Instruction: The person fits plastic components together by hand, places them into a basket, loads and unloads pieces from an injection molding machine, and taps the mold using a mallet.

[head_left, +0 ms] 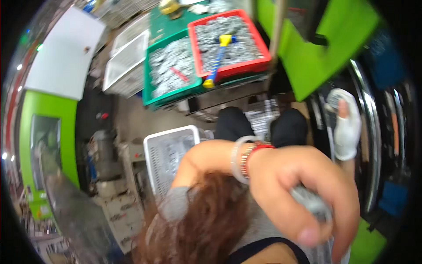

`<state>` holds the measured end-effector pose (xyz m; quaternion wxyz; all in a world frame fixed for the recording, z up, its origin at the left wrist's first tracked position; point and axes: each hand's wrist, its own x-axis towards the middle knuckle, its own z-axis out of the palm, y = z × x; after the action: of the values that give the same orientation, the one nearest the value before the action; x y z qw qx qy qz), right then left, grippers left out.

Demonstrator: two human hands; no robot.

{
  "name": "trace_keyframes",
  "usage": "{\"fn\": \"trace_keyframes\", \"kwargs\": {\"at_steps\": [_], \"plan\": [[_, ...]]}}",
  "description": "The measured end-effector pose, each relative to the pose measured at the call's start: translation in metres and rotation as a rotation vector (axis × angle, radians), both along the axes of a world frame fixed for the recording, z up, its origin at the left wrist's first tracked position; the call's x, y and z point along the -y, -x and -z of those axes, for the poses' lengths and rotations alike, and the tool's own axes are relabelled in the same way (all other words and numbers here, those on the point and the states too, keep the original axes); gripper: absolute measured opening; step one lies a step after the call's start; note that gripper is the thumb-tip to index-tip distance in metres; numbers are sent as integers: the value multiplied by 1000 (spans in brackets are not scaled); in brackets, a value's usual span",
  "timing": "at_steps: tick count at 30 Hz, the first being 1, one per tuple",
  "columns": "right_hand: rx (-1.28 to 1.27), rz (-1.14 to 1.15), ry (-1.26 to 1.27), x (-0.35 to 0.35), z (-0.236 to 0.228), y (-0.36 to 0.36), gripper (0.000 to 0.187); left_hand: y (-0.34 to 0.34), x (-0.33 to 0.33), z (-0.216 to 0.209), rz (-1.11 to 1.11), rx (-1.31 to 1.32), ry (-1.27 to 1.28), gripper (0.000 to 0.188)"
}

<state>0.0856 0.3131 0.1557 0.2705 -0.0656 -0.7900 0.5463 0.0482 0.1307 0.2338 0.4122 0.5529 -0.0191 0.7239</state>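
My left hand [303, 193] is raised close to the camera, with a pale bangle and red and beaded bracelets at its wrist. Its fingers are curled around a blurred grey object [311, 203]; what that object is cannot be told. Reddish-brown hair [206, 220] lies below that forearm. Further off on the right, my right hand [347, 127] wears a white glove and holds a round silvery metal piece [336, 97] up against the dark, chrome-rimmed machine [373, 132]. Black-clad knees [259, 125] show between the two hands.
A red bin [259, 66] of shiny metal parts holds a blue-handled tool with yellow ends [218, 59]. Beside it is a green bin [151, 94] of similar parts. White baskets [151, 156] stand at left and centre. Green machine panels [316, 57] rise on the right.
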Motion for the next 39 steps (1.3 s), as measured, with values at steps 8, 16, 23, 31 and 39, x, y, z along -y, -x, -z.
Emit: {"fn": "trace_keyframes", "kwargs": {"at_steps": [8, 16, 23, 31, 39], "plan": [[42, -74, 9, -4, 9, -3, 24, 0, 9, -29, 147, -35, -155, 18], [55, -108, -32, 0, 4, -7, 25, 0, 13, -39, 146, 26, -182, 23], [46, -110, -100, 0, 3, -8, 29, 1, 2, -15, 180, -134, -204, 23], [4, -42, 158, 6, -4, -10, 28, 4, -6, 17, -220, -157, -57, 17], [-229, -43, 402, 41, -8, 3, 28, 9, -45, 82, -1012, 111, 879, 19]]}}
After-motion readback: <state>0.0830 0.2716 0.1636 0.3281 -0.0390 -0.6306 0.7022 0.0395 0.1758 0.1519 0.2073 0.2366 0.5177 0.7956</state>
